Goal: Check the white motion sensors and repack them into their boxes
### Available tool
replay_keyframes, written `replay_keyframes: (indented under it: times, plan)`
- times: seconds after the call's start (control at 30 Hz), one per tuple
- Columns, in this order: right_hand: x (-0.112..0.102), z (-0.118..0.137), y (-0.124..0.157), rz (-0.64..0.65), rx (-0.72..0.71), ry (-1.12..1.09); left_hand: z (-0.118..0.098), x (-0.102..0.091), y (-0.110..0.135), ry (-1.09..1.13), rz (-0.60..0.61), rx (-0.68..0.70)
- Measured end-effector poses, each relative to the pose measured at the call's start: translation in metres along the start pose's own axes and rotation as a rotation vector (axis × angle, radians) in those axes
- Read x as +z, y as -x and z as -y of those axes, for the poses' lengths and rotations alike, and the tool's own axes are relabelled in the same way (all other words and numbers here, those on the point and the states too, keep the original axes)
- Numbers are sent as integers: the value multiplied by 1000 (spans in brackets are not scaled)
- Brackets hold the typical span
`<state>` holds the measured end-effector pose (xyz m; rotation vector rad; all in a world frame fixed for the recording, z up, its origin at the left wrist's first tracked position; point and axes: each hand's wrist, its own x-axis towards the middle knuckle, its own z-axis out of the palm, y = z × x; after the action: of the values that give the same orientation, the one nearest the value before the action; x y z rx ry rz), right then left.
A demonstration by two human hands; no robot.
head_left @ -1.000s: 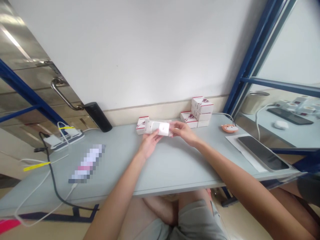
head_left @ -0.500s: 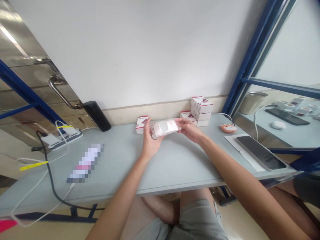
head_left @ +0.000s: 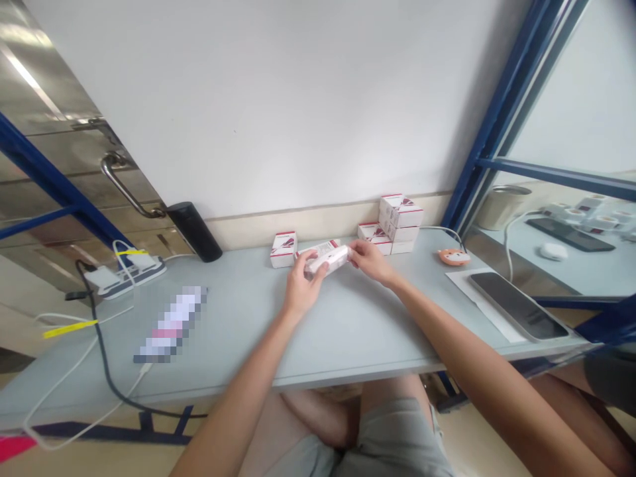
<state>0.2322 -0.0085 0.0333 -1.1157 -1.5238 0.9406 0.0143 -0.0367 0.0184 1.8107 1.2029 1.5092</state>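
Okay, the white plastic-wrapped box (head_left: pixel 325 259) with red print is up in the air just above the table, centre of the frame, lying roughly sideways and tilted. Both hands are together on it and clamped: left hand (head_left: pixel 303 285) on the near-left end, right hand (head_left: pixel 370 260) on the right end, fingers wrapped over it.

Just left of it, a small white-and-red box (head_left: pixel 283 250) sits on the grey-blue table (head_left: pixel 348 341), near the left hand. Just right, by the right hand, is a low white-and-red box (head_left: pixel 373 237), touching a stack of matching boxes (head_left: pixel 400 215) against the wall.

Further right: orange cat-faced gadget (head_left: pixel 454 257), then a dark-screen phone (head_left: pixel 517 306) on a white sheet (head_left: pixel 477 301). Lower left of frame: pixelated, unreadable object (head_left: pixel 171 324). Further left, a power strip (head_left: pixel 132 275) with a black cable (head_left: pixel 102 344), and a black cylinder (head_left: pixel 193 232) by the wall.
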Motion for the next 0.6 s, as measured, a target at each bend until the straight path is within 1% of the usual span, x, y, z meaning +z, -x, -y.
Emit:
replay_keyframes:
  times: [0.1,0.17,0.3,0.5,0.6]
  plan:
    - [4,-4,-1,15,-12,50,2,1,-4,62,-46,-114]
    - [5,-6,-3,23,-16,65,5,1,-7,120,-34,-202]
    - [2,-6,-3,45,-15,55,2,-1,-8,253,68,-353]
    - [-9,3,3,176,11,-58,-12,-9,-4,446,259,-543]
    - [-11,7,6,218,43,-144,-15,-12,-5,537,353,-598]
